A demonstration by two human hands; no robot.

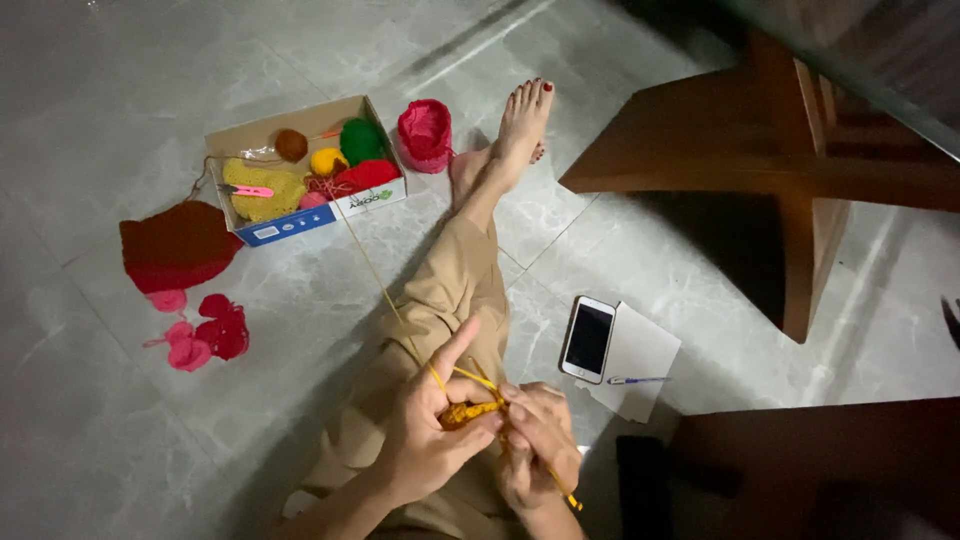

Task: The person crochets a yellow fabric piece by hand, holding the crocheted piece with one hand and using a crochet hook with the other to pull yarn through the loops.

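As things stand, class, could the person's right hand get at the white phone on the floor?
Probably yes. The right hand grips the crochet hook and yellow piece, so it is occupied, but the phone lies on bare floor just beyond it, on that side, with nothing between.

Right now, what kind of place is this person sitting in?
Probably a room at home. The person sits on a grey tiled floor beside a wooden table leg, with a box of yarn balls nearby.

trousers: tan, loose | feet: bare, toenails painted dark red | forearms: no sleeves
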